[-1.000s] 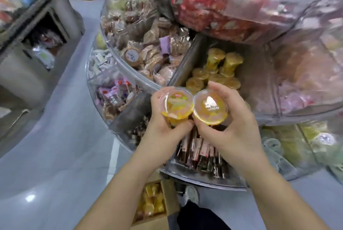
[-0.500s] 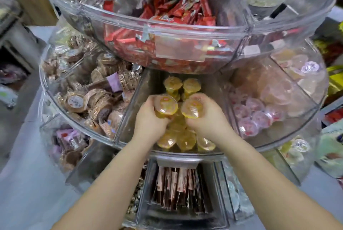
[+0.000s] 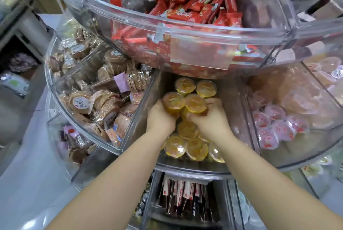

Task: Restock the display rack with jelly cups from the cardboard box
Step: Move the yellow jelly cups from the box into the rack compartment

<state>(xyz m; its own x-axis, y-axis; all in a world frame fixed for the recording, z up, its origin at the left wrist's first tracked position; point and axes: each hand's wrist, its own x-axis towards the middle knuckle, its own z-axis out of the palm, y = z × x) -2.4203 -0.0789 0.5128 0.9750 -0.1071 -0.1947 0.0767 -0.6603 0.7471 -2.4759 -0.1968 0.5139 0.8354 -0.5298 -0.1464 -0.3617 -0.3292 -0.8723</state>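
Both hands reach into the middle compartment of the clear round display rack (image 3: 185, 169). My left hand (image 3: 160, 117) grips a yellow jelly cup (image 3: 173, 100) with its lid up. Beside it, my right hand (image 3: 209, 118) grips a second yellow jelly cup (image 3: 195, 103). The two held cups touch each other above the pile. Two more yellow cups (image 3: 195, 86) stand behind them, and several lie in front, near the rim (image 3: 185, 146). The cardboard box is out of view.
The upper tier (image 3: 167, 31) with red wrapped bars overhangs the compartment. Wrapped brown cakes (image 3: 104, 103) fill the left section, pink jelly cups (image 3: 276, 127) the right. Dark sachets (image 3: 183, 196) sit in the tier below. Pale floor lies at the left.
Both hands have carried the two cups from in front of the rack deeper into the middle compartment. The view has tilted up, and the cardboard box has left the frame.
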